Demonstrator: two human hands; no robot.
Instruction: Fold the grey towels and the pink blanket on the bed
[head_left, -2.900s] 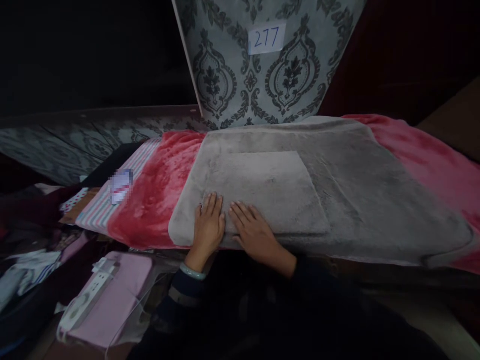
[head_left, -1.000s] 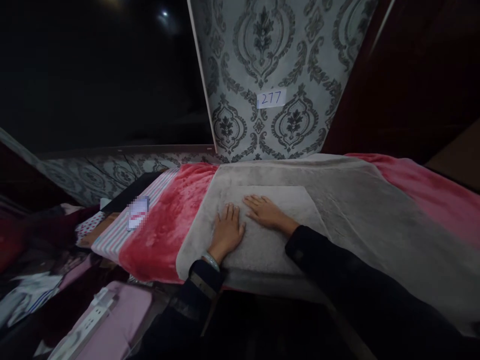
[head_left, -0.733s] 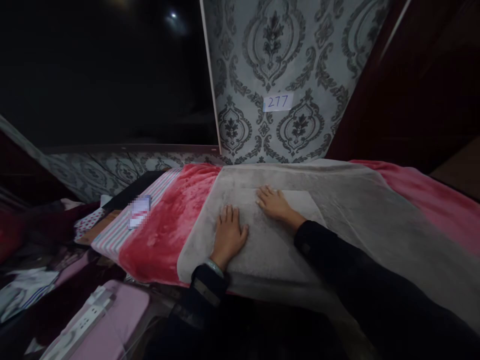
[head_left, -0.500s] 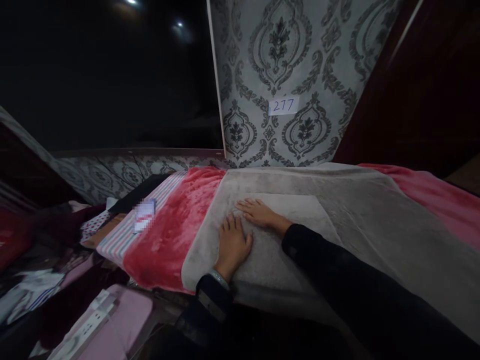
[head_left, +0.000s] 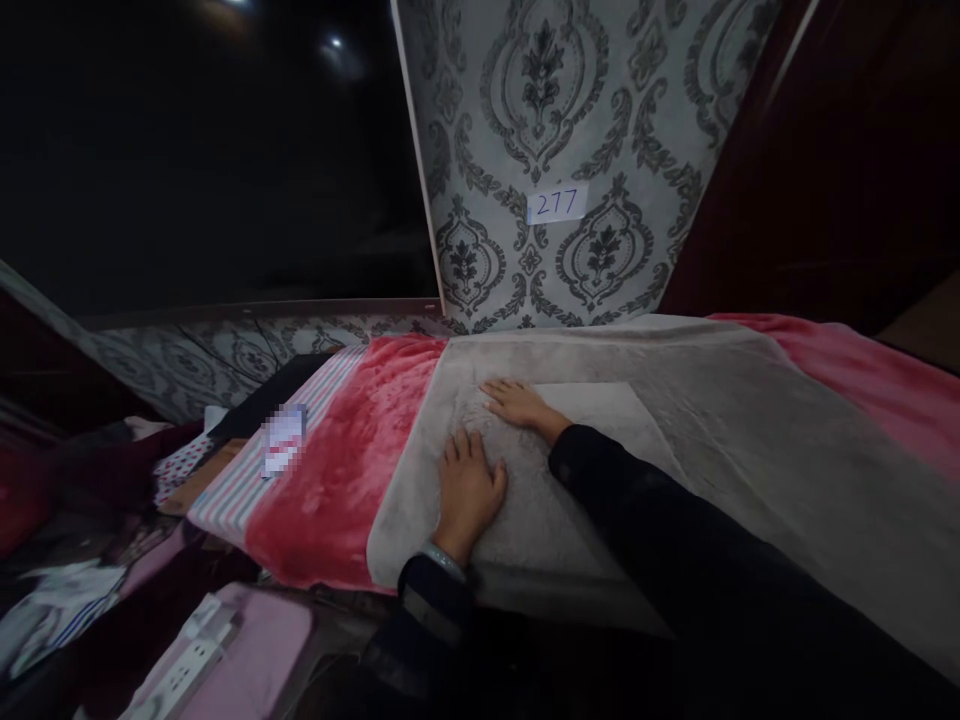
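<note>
A lighter grey, fuzzy folded piece of cloth (head_left: 555, 520) lies on a wide grey blanket (head_left: 765, 430). My left hand (head_left: 469, 495) rests palm down near its left part, fingers spread and pointing away from me. Farther back, my right hand (head_left: 517, 402) lies flat with its fingers pointing left, close to the back edge of the lighter cloth. Neither hand holds anything. A red plush cloth (head_left: 337, 480) and a striped cloth (head_left: 251, 480) lie to the left of the grey blanket.
A dark screen (head_left: 217, 160) stands at the back left, beside patterned wallpaper with a paper label (head_left: 557, 203) reading 277. A power strip (head_left: 180, 665) rests on a pink surface (head_left: 262, 650) at the lower left, near piled clothes (head_left: 64, 600).
The view has shifted slightly. My right hand has slid a little over the cloth, and its fingers look closer together. My left hand stays in nearly the same place.
</note>
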